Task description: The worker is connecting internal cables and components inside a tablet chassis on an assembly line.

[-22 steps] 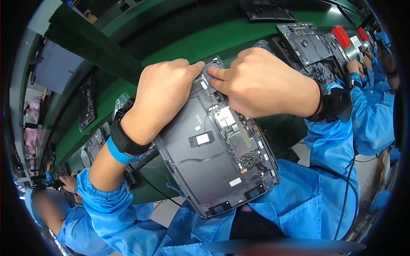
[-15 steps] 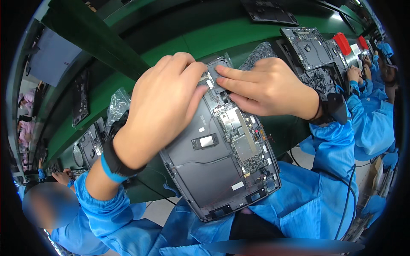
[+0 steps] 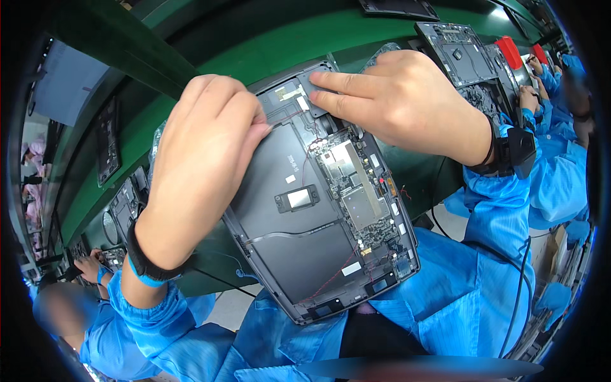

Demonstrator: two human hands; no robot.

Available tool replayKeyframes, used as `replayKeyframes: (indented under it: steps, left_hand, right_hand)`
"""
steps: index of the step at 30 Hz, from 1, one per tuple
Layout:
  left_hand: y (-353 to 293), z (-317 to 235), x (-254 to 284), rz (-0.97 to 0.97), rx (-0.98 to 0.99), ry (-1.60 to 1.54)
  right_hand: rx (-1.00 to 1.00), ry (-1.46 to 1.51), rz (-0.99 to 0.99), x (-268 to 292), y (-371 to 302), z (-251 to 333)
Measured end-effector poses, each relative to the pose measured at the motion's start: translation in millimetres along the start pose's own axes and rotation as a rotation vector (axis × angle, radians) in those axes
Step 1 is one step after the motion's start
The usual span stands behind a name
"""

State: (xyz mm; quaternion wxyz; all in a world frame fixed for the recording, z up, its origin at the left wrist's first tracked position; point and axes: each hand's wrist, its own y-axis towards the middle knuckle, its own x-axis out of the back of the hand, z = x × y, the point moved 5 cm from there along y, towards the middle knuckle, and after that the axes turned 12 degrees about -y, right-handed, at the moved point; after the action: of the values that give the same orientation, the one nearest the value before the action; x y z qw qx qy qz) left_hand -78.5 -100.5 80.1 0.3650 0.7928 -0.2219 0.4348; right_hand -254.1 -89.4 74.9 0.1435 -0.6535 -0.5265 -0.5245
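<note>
Head | hands (image 3: 207, 137) (image 3: 407, 105) cover device chassis (image 3: 302, 261) edges | left pinch contents unclear

I see clear room over the near half of the flat dark-grey device casing (image 3: 296, 264), but only a narrow gap between the bare left hand (image 3: 207, 137) and bare right hand (image 3: 410, 105). A slanting green post (image 3: 137, 54) blocks the way beyond the left.

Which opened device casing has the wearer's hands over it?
The big central casing, nearest the wearer; left hand and right hand are over it. The upper-right casing lies beyond both hands.
</note>
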Motion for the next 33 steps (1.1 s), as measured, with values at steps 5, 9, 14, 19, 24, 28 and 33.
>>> replayKeyframes:
  steps: [5,9,14,19,24,28,33]
  left_hand:
    - [-11,3,9,0.01,0.023,-0.058]
    - [-22,8,16,0.072,0.067,-0.055]
    - [-31,8,12,0.123,0.101,-0.004]
    - [-37,4,11,0.076,0.113,-0.012]
    - [-44,9,-2,0.015,0.175,-0.06]
    - [-30,-8,-6,0.029,0.079,0.0]
    - [-12,-19,-25,0.229,0.033,-0.022]
  right_hand:
    - [0.02,-0.016,0.004,3,2,-1]
    - [-0.032,0.05,0.027,-6,-4,1]
    - [0.001,0.031,0.185,-1,9,2]
    - [0.023,0.055,0.179,-6,3,7]
    - [-0.132,0.281,0.035,-22,-13,-6]
    - [-0.11,0.21,0.01,-18,-15,-14]
    - [-0.056,0.034,0.037,-11,-5,-10]
